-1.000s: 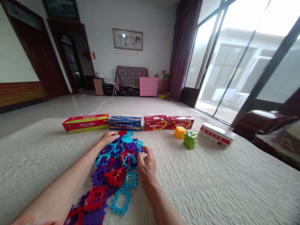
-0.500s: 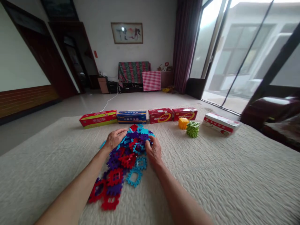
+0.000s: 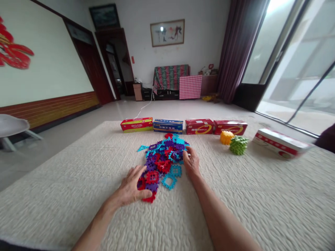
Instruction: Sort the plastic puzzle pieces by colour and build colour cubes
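A pile of interlocking plastic pieces [image 3: 163,165], red, purple and light blue, lies on the quilted cream cover [image 3: 235,195]. My left hand [image 3: 133,188] is at the near left end of the pile, fingers and thumb spread around several red and purple pieces without a visible grip. At the pile's far right edge, my right hand [image 3: 191,160] rests with its fingers curled; what lies under its fingertips is hidden. Two light-blue frame pieces [image 3: 169,181] lie flat between the hands. To the right sit an orange cube [image 3: 226,137] and a green cube [image 3: 238,145].
Behind the pile stand a red and yellow box [image 3: 136,125], a blue box [image 3: 168,126] and two red boxes [image 3: 199,127]. A white and red box [image 3: 282,143] lies at the right. A white chair [image 3: 14,127] stands at the far left.
My left hand has moved from the pile's far left side to its near end, and its fingers have spread. The right hand stays by the right edge. The view has turned left.
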{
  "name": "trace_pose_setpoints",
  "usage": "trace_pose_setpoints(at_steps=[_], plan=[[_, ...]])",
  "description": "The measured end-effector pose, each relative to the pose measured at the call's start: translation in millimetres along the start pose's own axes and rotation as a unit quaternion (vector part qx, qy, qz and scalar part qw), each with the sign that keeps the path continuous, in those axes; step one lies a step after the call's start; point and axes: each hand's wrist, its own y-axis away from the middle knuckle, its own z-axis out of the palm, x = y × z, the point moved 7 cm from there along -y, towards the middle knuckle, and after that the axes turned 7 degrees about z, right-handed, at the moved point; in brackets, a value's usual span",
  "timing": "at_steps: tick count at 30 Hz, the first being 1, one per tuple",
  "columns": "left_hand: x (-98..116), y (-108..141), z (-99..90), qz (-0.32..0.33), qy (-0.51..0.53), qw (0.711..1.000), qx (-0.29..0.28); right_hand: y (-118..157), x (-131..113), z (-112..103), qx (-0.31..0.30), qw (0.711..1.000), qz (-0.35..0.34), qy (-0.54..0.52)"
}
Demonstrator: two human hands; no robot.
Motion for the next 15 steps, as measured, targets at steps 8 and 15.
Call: trace_pose_setpoints(at_steps=[8, 15], plan=[[23, 0, 15.9, 0.092, -0.026, 0.995, 0.031, -1, 3, 0, 0.003, 1.0, 0.006, -0.006], [63, -19, 19.2, 0.238, -0.066, 0.962, 0.119, -1, 1, -4, 0.007, 0.999, 0.023, -0.021]])
